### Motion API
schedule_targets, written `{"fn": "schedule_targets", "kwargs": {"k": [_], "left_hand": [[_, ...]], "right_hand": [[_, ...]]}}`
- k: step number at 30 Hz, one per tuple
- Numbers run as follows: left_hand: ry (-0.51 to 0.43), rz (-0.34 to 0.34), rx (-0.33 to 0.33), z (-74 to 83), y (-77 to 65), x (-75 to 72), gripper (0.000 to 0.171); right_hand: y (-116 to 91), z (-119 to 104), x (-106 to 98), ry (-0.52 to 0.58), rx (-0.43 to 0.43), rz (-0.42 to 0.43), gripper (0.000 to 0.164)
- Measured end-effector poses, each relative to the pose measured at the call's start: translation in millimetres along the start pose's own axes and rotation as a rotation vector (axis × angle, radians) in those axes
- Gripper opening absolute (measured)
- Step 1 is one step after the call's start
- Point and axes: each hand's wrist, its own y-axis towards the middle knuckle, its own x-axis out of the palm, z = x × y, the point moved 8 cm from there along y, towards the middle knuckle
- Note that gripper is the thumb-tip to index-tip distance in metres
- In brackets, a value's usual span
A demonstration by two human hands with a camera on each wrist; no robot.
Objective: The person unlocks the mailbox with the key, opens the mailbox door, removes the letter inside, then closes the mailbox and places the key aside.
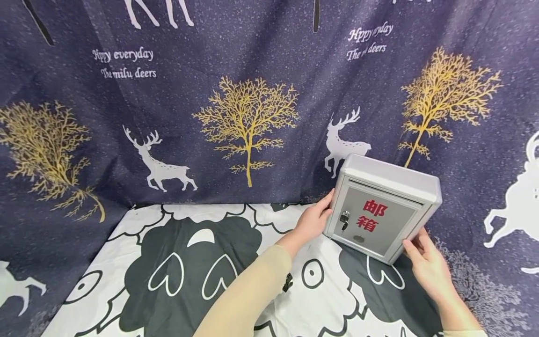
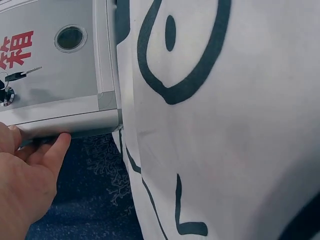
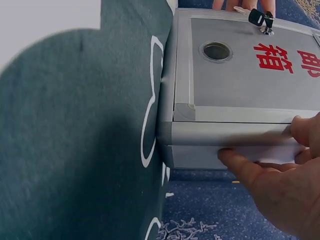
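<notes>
Grey box [image 1: 388, 230], two red characters [image 1: 372, 208], left hand [image 1: 310, 221] and right hand [image 1: 430, 266] gripping its sides

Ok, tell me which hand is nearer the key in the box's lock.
Left. The left hand grips the side of the box close to the key; the right hand holds the opposite side, farther from it.

Silver box [image 1: 385, 210], right of frame: metal-looking, smooth, satin sheen. Front panel [image 3: 235, 85]: grey, smooth, near matt. Round window [image 3: 216, 51]: glossy; glass or plastic, can't tell. Lock [image 3: 267, 31]: bright polished metal. Key head [image 3: 256, 17]: black, plastic-looking. Printed spread [image 1: 189, 276], lower frame: matt cloth, lightly creased. Backdrop [image 1: 269, 56], upper frame: matt cloth, softly rippled. Sleeve [image 1: 248, 290], lower centre: matt cloth.
</notes>
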Motion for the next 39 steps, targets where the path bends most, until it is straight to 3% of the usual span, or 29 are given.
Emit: {"fn": "schedule_targets", "kwargs": {"k": [7, 16, 25, 39], "left_hand": [[-0.04, 0.011, -0.016, -4.3, -13.1, -14.6, 0.062], [-0.012, 0.051, -0.037, -14.4, -31.5, -39.4, 0.061], [-0.02, 0.098, 0.003, -25.5, -49.6, -63.9, 0.061], [0.013, 0.15, -0.058, -42.4, -84.5, -114.6, 0.061]], "right_hand": [[1.8, -8.7, 11.7, 0.047, 0.023, -0.008, 0.062], [8.2, -14.5, 31.4, 0.135, 0.012, -0.035, 0.063], [15.6, -25.4, 51.5, 0.097, 0.016, -0.085, 0.063], [31.5, -54.2, 98.2, 0.309, -0.057, -0.172, 0.058]]}}
